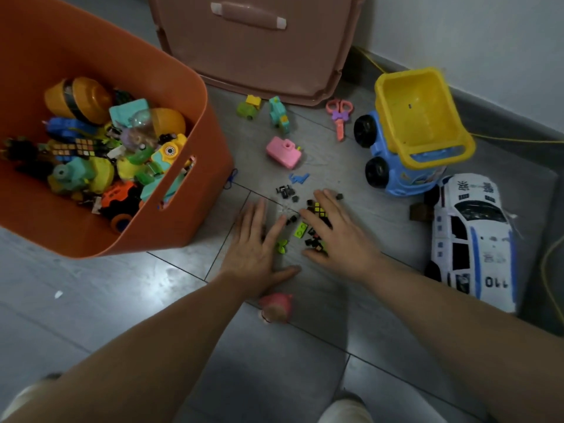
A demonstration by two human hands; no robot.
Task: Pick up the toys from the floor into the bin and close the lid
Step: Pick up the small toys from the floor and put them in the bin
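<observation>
An orange bin (171, 236) at the left holds several toys and has no lid on it. On the grey floor in front of me lie small black cube pieces (287, 192), a green brick (300, 230) and a broken puzzle cube (319, 210). My left hand (254, 254) lies flat with spread fingers just left of this pile. My right hand (335, 233) is spread over the pile, its fingers resting on the cube pieces. A pink toy camera (282, 151), a blue flat piece (299, 178), pink scissors (339, 116), a teal toy (279, 116) and a green and yellow toy (248, 108) lie farther away.
A blue dump truck with a yellow bed (412, 132) and a white police car (471, 239) stand at the right. A pink round toy (276, 306) lies under my left forearm. A brown drawer unit (253, 41) stands at the back. A yellow cable (546, 264) runs along the wall.
</observation>
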